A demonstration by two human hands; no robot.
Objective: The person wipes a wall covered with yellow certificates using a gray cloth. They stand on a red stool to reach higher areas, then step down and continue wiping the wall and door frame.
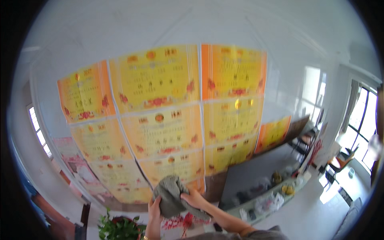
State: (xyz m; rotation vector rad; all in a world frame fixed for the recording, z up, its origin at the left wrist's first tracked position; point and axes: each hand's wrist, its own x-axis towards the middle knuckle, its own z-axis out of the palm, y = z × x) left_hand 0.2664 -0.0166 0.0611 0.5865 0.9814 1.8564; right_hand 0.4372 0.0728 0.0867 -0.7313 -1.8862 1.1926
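Note:
Both my hands hold a grey-green fabric item [171, 201], rounded at the top and folded. Its shape suggests a cap, but I cannot tell for certain. My left hand [154, 208] grips its left side with the thumb on the near face. On the right side, my right hand [193, 198] pinches the fabric, and a flap of it hangs below that wrist. Behind the fabric, yellow and orange certificates [162, 135] bearing writing cover the wall in rows. The fabric hides part of the lowest ones.
A leafy potted plant [121, 226] stands low at the left, beside red decorations [183, 221]. To the right, a long low cabinet [261, 211] carries plastic bags [268, 203] and a yellow object [288, 190] before a dark glossy panel [255, 177]. Farther right are an orange chair [337, 163] and windows [361, 111].

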